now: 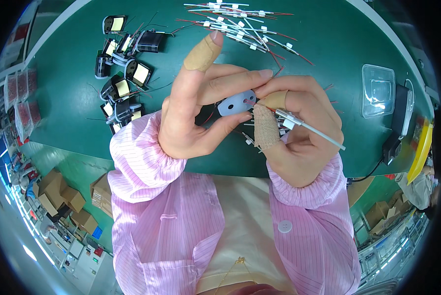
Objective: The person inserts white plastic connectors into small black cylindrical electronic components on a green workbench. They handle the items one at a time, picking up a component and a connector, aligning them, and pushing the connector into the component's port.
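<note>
Fingers of the left hand (186,123) pinch, index raised; the right hand (313,108) has thumb and forefinger close together. Below lies one green table (328,49), bearing one clear container (377,81) and overlapping black units (150,42), not exactly countable. Pinched between both hands: one pale-blue piece (237,100). One white tube (321,135) slants across the right hand.

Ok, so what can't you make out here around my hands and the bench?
All in the head view:
- Far side of the blue-grey part in your left hand: faces away.
- Where the white-sleeved lead in your right hand ends: taped fingers cover it.
- Leads on the bench: partly hidden beneath your right hand.
- Co-worker at right: cut off by the picture's dark edge.
</note>
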Tool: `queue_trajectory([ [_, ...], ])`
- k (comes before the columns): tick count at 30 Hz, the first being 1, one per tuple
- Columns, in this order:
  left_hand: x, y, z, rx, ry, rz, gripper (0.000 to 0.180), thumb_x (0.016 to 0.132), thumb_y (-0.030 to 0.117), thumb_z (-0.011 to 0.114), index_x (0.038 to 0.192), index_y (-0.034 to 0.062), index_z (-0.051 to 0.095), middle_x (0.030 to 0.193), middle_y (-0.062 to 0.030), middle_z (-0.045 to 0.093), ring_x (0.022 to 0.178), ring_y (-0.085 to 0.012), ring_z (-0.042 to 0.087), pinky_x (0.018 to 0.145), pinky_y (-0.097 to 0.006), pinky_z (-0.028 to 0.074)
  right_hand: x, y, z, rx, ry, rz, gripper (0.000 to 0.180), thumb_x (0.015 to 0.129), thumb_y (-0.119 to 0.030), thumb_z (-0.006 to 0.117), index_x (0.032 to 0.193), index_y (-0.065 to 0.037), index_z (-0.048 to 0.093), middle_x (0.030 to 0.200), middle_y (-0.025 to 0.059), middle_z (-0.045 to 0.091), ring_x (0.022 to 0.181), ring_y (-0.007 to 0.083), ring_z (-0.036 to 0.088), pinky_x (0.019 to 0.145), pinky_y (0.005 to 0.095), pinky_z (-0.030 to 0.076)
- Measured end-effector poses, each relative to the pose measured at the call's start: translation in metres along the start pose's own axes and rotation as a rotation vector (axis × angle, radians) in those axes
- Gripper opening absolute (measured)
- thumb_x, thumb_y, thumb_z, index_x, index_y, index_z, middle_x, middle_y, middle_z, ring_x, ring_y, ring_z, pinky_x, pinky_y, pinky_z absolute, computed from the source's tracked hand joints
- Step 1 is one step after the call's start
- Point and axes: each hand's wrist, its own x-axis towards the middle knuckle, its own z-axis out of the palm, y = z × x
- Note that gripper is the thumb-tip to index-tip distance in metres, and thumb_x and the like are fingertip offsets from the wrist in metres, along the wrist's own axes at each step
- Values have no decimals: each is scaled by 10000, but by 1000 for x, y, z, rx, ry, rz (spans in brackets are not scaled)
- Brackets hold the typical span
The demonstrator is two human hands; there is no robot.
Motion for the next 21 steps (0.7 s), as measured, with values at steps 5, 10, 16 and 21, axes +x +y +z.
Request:
queue_trajectory([
  [5,0,-1,-1,-18,-5,-16,1024,782,-69,651,1436,-23,-135,1169,-292,591,1028,-383,600,920,-468,462,0,1,1,-19,0,-10,216,624,115,698,792,6,617,849,113,625,636,178,605,553,258,479],
  [10,2,-1,-2,-22,-23,-10,1005,801,-48,646,1436,-30,-133,1169,-291,592,1028,-383,601,922,-464,461,-1,0,1,-31,4,-15,220,631,115,705,797,4,613,851,109,622,631,181,604,548,260,479],
  [16,2,-2,-2,-20,-23,-9,1001,805,-38,651,1433,-41,-129,1162,-294,594,1026,-384,604,919,-465,464,-3,-5,-4,-17,-80,59,135,750,116,655,867,54,632,953,152,625,775,146,625,650,234,506],
  [21,2,-3,-3,-35,-26,-8,1009,800,-37,659,1433,-43,-128,1158,-297,594,1020,-385,607,917,-467,466,-1,-5,-5,-20,-96,59,123,755,110,657,863,53,635,954,149,627,771,148,628,646,234,507],
])
